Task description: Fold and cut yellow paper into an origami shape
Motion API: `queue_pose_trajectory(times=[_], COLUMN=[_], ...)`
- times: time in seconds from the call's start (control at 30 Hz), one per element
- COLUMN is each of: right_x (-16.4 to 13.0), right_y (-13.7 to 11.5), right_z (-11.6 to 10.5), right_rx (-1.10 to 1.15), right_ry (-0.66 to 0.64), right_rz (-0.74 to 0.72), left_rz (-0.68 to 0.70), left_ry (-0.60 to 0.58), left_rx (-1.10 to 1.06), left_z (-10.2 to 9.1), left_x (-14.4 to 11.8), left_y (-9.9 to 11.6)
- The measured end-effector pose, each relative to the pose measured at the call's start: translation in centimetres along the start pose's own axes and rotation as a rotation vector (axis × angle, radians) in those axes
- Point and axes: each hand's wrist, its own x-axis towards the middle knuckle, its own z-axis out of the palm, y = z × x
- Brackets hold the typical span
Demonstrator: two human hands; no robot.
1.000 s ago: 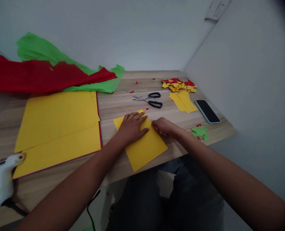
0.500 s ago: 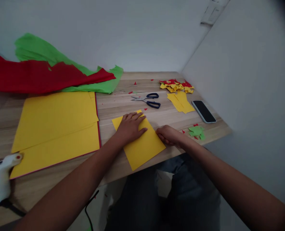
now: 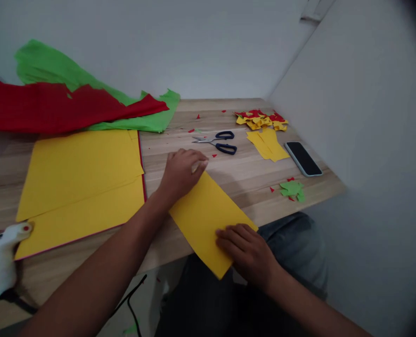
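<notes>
Sheet of yellow paper (image 3: 203,213) slants between the hands, long axis from far left to near right, near end jutting past the edge of the wooden desk (image 3: 264,180); the left hand (image 3: 180,173) curls thumb and fingers about the far end, the right hand (image 3: 248,250) lays its fingers close together over the near one, thumb hidden, its grip unclear

Smooth matt paper sheet (image 3: 208,210) — wood-grained tabletop (image 3: 208,110), metal scissor blades (image 3: 207,140), smooth plastic glue gun (image 3: 4,257).

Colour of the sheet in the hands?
The sheet is plain yellow; it shows best in the head view.
</notes>
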Motion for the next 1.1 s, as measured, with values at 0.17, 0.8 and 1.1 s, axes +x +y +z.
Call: queue_pose_trajectory(times=[0.17, 0.8, 1.1], right_x=[0.3, 1.3, 1.0], right_y=[0.2, -3.2, -1.5], right_z=[-5.4, -13.0, -14.6], right_rx=[0.293, 0.811, 0.565], right_ry=[0.191, 0.171, 0.049], right_rz=[0.337, 0.724, 0.515], left_rz=[0.051, -0.212, -0.126], left_ry=[0.046, -0.218, 0.048], left_rx=[-0.506, -0.527, -0.265], left_z=[-3.4, -10.4, -10.1], left_x=[-0.2, -9.7, -9.8], left_y=[2.7, 13.6, 12.4])
